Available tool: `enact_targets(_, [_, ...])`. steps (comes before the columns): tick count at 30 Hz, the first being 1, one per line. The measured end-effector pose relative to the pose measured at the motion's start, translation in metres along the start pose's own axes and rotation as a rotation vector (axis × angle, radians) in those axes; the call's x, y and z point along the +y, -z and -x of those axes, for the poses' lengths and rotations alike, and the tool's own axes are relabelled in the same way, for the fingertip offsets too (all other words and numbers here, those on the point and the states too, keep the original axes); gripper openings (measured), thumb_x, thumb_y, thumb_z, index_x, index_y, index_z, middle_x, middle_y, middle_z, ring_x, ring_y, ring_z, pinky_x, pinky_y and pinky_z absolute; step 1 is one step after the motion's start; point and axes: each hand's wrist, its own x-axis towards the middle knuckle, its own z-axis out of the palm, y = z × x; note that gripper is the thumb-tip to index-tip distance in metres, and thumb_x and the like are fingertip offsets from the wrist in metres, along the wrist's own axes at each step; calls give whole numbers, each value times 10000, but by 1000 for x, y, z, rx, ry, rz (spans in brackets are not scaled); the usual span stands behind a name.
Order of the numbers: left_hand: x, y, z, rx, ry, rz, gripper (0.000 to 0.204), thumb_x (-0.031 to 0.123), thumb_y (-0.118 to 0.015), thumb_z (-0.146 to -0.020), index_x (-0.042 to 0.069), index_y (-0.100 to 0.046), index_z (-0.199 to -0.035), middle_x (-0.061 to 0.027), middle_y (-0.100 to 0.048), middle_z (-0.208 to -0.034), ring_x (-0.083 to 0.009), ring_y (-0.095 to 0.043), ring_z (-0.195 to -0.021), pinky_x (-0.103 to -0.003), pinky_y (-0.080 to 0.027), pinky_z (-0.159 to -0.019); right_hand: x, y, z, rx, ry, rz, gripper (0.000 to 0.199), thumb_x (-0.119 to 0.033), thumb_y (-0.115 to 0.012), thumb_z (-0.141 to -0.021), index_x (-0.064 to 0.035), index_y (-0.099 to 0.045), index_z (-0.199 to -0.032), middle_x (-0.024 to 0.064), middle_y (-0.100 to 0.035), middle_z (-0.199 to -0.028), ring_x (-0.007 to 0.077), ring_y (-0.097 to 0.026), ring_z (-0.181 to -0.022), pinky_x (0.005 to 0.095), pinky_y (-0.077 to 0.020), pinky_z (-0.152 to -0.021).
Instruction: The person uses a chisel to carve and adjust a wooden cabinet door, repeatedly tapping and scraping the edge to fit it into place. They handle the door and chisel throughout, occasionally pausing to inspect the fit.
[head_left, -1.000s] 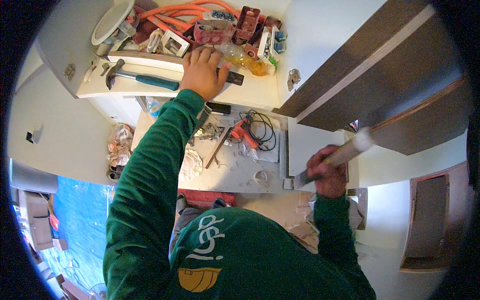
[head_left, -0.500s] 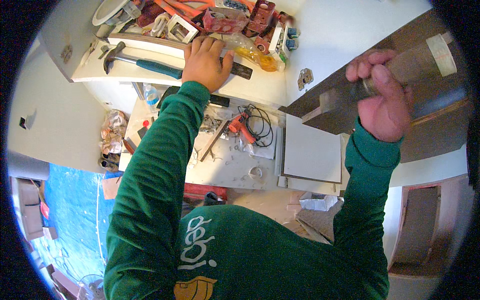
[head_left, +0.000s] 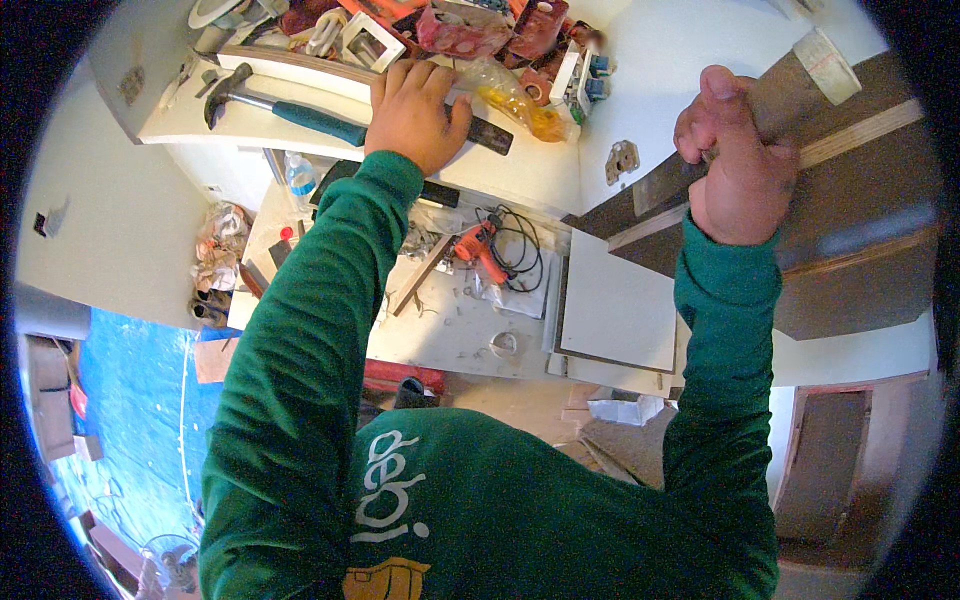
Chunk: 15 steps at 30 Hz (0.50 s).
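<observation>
My left hand point(head_left: 421, 118) rests over a pale shelf, fingers laid across its raised wooden lip point(head_left: 300, 63). From under the palm pokes a dark flat bar point(head_left: 492, 137). A claw hammer point(head_left: 318, 122) with a teal handle lies on the shelf, its grip end reaching the left wrist. At the right, my right hand point(head_left: 738, 165) is closed round a brown piece with a whitish end point(head_left: 828, 66), raised before a dark brown panel point(head_left: 850, 205). Its part inside the fist is hidden, and I cannot make out its kind.
Red junction boxes point(head_left: 465, 28), white frames and orange tubing crowd the shelf's back. Below, an orange corded power tool point(head_left: 482, 250) and a wood strip point(head_left: 423, 275) lie on a worktop, beside a white board point(head_left: 620, 300). A water bottle point(head_left: 299, 180) stands left. Blue sheeting point(head_left: 135, 410) covers the floor.
My right hand has risen and turned a little to the left, with the brown piece tilting upward. The left hand stays on the shelf. The whole view has shifted slightly.
</observation>
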Motion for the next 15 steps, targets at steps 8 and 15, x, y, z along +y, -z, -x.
enact_targets(8, [-1, -1, 0, 9, 27, -20, 362, 310, -651, -877, 68, -690, -1144, -117, -653, -1208, -343, -506, -1268, -495, -355, -1085, 1, -2, -13, -80, 32, -45, 193, -178, -751, -904, -32, -625, -891, 42, -546, -662, 163, -552, -613, 323, -465, -573])
enact_targets(15, [-1, 0, -2, -19, 41, -4, 365, 307, -654, -875, 70, -690, -1149, -124, -654, -1215, -352, -504, -1274, -494, -355, -1087, -2, -6, -14, -88, -50, -42, 221, -199, -767, -896, -34, -623, -867, 30, -534, -646, 160, -542, -573, 313, -447, -546])
